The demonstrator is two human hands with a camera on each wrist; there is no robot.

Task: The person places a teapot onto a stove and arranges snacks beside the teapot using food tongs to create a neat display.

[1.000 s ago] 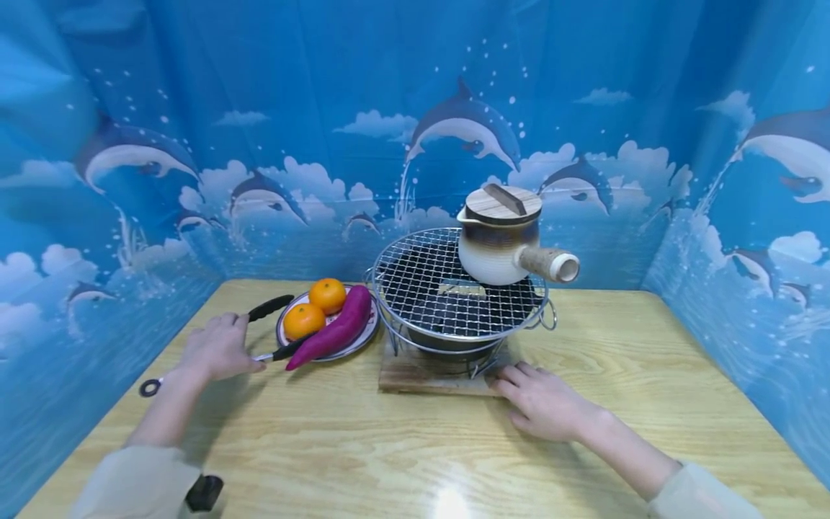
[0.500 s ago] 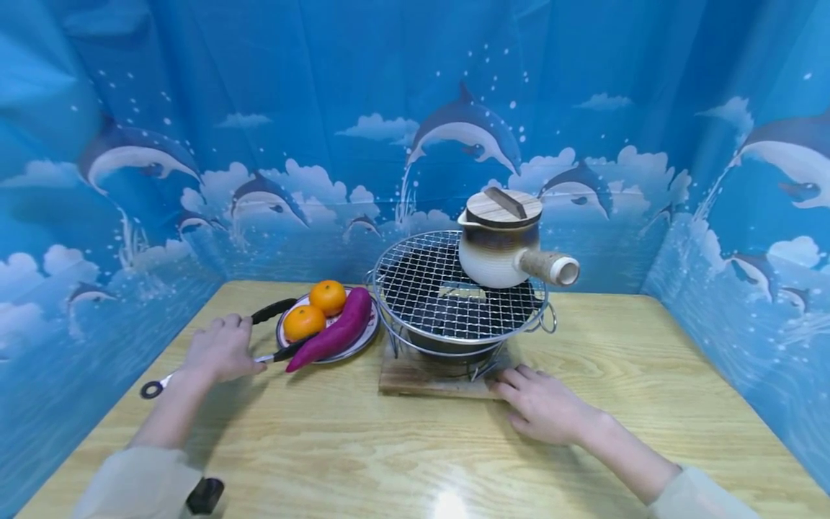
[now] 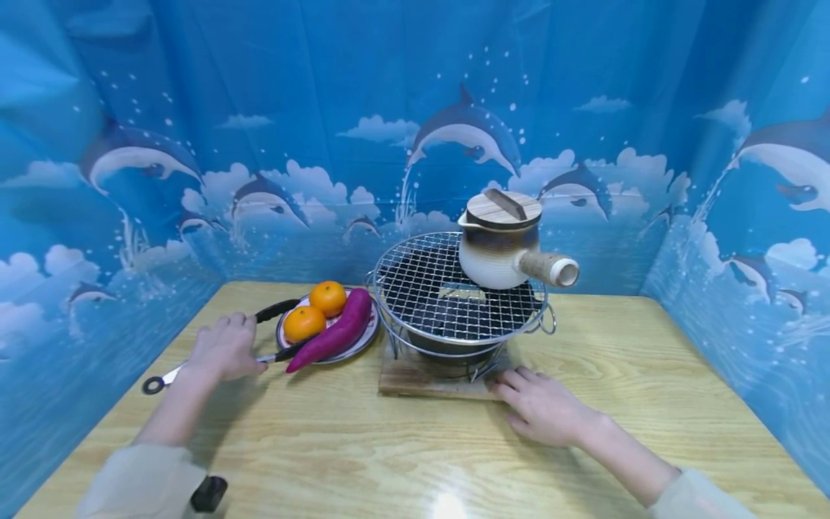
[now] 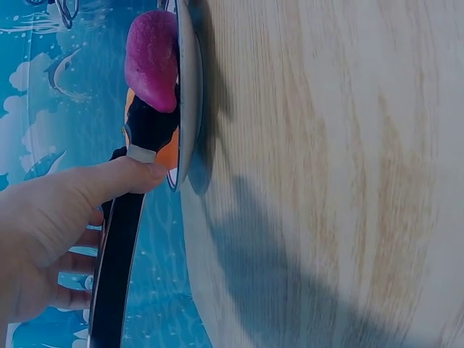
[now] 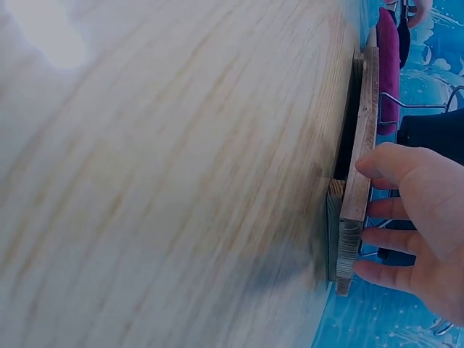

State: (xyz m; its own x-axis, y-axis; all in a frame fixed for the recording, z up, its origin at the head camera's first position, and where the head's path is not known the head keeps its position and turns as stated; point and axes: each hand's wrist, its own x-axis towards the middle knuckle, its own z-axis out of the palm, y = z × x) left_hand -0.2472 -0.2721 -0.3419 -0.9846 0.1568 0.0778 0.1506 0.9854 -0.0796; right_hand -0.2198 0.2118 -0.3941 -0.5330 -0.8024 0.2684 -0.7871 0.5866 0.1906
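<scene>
My left hand [image 3: 225, 347] grips a pair of metal tongs [image 3: 275, 311] with black tips, thumb on one arm and fingers round the other. The tongs' arms are spread at the left of a patterned plate [image 3: 370, 333]. On that plate lie two mandarins [image 3: 305, 324] and a purple sweet potato [image 3: 338, 334]. One black tip reaches the sweet potato's near end; the other lies by the plate's far left rim. In the right wrist view my right hand [image 5: 428, 225] rests its thumb and fingertips on the end of a wooden board [image 5: 360, 170], fingers relaxed.
A round grill stove with a wire rack [image 3: 428, 303] stands on the board. A lidded clay pot [image 3: 496, 252] sits on the rack, its handle [image 3: 547, 267] pointing right and towards me. Blue dolphin-printed curtains [image 3: 305, 94] enclose the wooden table [image 3: 324, 447].
My left hand and the tongs have shifted slightly to the right, bringing the far tip closer over the plate's rim. My right hand stays at the board; the food and pot have not moved.
</scene>
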